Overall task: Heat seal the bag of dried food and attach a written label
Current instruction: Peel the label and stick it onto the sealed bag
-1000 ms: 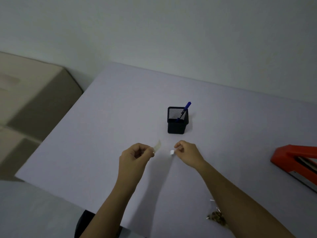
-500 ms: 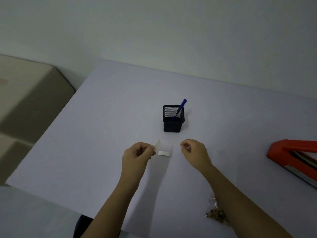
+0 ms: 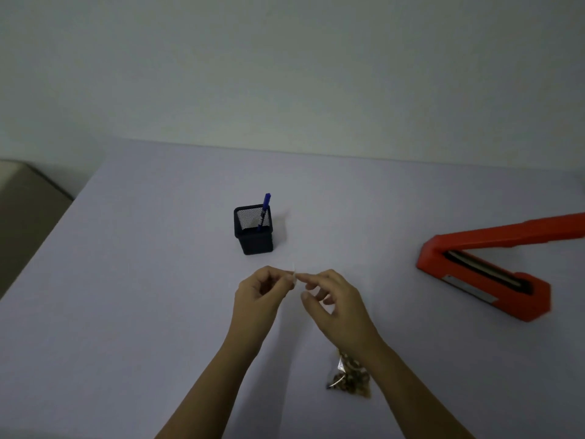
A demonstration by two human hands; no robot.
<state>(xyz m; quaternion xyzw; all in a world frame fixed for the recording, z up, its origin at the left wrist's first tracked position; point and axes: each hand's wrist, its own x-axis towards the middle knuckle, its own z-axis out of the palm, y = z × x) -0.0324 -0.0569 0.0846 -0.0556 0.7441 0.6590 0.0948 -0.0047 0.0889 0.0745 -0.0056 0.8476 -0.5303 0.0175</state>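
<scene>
My left hand point(image 3: 262, 293) pinches a small pale label point(image 3: 293, 271) between thumb and forefinger, above the white table point(image 3: 142, 280). My right hand point(image 3: 335, 299) has come up against it: the index fingertip touches the label, while the thumb stays lower and apart. A clear bag of brown dried food point(image 3: 349, 377) lies on the table near me, partly hidden under my right forearm. The red heat sealer point(image 3: 484, 274) sits at the right with its arm raised.
A black mesh pen holder point(image 3: 254, 236) with a blue pen point(image 3: 265, 205) stands just beyond my hands. The table's left edge drops to a tiled floor point(image 3: 28, 217). A plain wall runs behind the table's far edge.
My right hand let a small white piece drop to the table, then moved left to meet my left hand at the label. The view swung right, showing more of the sealer and the bag.
</scene>
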